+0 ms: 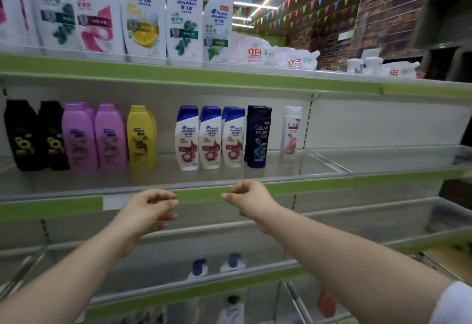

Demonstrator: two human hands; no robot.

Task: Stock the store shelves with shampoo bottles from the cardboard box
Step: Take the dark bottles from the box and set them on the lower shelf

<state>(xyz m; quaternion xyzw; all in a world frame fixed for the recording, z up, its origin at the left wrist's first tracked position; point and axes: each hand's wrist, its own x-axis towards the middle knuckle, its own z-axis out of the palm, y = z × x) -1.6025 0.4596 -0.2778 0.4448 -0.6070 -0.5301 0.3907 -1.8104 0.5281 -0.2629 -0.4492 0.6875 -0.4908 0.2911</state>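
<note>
Both my hands hang in front of the middle shelf, just below its green front edge. My left hand and my right hand have loosely curled fingers and hold nothing. On that shelf stand black bottles, purple bottles, a yellow bottle, three white Head & Shoulders bottles, a dark Clear bottle and a white Clear bottle. No cardboard box is in view.
The top shelf carries large white pump bottles and white refill bags. Bare shelf space lies right of the white Clear bottle. Lower shelves hold a few pump bottles. A brick wall with coloured flags rises at the right.
</note>
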